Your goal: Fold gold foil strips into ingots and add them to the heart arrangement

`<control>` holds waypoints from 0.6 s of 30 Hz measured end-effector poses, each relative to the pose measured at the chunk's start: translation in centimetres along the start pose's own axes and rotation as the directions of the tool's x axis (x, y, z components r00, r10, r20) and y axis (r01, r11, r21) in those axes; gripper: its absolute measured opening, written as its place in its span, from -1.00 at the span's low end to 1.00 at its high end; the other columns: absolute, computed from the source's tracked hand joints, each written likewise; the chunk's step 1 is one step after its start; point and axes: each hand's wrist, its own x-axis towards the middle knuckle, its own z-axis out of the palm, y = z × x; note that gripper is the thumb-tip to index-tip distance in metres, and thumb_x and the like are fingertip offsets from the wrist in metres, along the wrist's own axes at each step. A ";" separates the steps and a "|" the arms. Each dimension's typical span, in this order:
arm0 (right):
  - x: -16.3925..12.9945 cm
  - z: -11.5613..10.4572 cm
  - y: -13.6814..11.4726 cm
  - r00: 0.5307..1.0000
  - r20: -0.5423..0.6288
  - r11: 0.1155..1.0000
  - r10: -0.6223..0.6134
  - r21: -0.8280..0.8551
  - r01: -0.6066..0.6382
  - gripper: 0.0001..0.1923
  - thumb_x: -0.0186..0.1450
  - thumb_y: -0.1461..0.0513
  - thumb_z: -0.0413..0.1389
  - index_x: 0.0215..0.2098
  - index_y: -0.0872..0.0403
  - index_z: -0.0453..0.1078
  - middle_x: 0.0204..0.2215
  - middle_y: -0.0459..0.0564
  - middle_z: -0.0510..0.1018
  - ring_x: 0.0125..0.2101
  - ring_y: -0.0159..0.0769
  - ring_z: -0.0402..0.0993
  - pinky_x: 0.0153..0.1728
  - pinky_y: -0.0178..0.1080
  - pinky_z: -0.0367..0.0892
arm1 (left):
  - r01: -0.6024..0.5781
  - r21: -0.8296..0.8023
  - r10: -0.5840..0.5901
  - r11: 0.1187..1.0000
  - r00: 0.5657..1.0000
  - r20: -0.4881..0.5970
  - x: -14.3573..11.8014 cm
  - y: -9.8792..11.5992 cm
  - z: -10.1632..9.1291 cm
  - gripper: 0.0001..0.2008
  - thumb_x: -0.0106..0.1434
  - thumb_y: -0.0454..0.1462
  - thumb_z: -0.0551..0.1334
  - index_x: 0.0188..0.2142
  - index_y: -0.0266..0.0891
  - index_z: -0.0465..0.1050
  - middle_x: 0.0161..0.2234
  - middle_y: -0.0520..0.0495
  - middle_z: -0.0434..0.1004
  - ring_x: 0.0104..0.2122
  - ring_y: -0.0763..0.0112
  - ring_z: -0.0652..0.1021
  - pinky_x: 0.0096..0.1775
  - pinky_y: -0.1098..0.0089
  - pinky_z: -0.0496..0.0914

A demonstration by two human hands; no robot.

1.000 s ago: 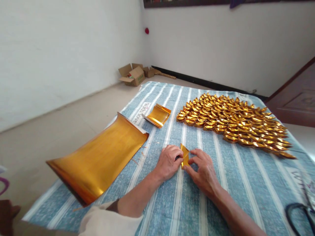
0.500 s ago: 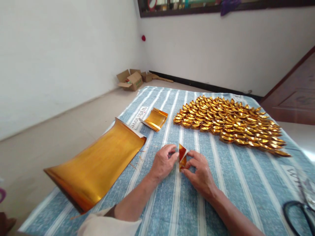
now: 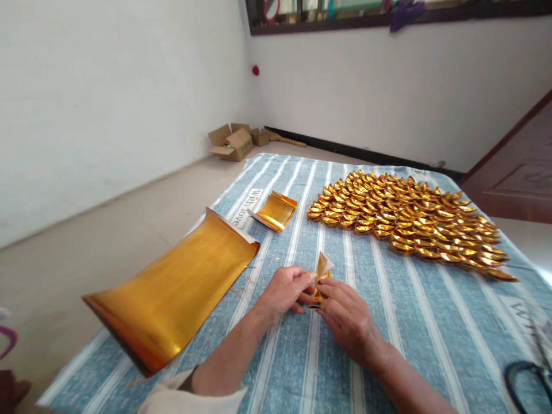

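My left hand and my right hand meet over a blue striped cloth and pinch a small folded piece of gold paper between their fingertips. The piece stands up from the fingers, its white back showing at the top corner. A large curled stack of gold sheets lies to the left of my left hand. A smaller stack of gold squares lies farther back. Many folded gold ingots are laid in overlapping rows at the far right.
Black-handled scissors lie at the cloth's lower right corner. Open cardboard boxes sit on the floor by the far wall. A dark wooden door stands at the right. Bare floor runs along the left.
Both hands have drawn a little nearer to me with the folded piece, which now stands more upright and shows its white back. The camera has tipped slightly.
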 end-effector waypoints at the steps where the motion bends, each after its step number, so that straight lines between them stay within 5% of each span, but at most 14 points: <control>1: 0.0 -0.1 -0.2 0.999 0.009 0.999 -0.039 -0.014 0.039 -0.78 0.33 0.42 -0.06 -0.30 0.08 0.39 -0.15 0.05 0.55 -0.03 -0.24 0.43 -0.03 -0.10 0.40 | 0.012 -0.028 -0.011 1.000 1.000 0.027 -0.1 0.0 -0.1 -0.62 0.15 -0.02 0.20 -0.28 -0.34 0.45 -0.39 -0.13 0.55 -0.50 0.41 0.54 -0.60 0.52 0.33; 6: 0.3 -0.3 -0.6 0.992 0.055 0.993 -0.116 -0.013 0.117 -0.78 0.35 0.40 -0.07 -0.35 0.09 0.37 -0.15 0.07 0.56 0.00 -0.22 0.41 -0.05 -0.12 0.41 | 0.038 -0.207 -0.005 0.978 0.988 0.157 -0.2 -0.4 -0.1 -0.56 0.07 0.03 0.29 -0.33 -0.35 0.44 -0.54 -0.01 0.45 -0.61 0.55 0.42 -0.59 0.55 0.27; 18: 0.6 -0.2 -0.8 0.992 -0.092 0.994 0.083 0.078 -0.076 -0.78 0.30 0.39 0.06 -0.14 0.01 0.41 -0.33 -0.05 0.60 -0.18 -0.25 0.50 -0.12 -0.12 0.42 | -0.003 -0.428 0.023 0.904 0.999 0.040 0.2 -1.1 0.9 -0.70 0.02 -0.16 0.36 -0.34 -0.32 0.44 -0.50 -0.02 0.50 -0.56 0.50 0.49 -0.51 0.49 0.39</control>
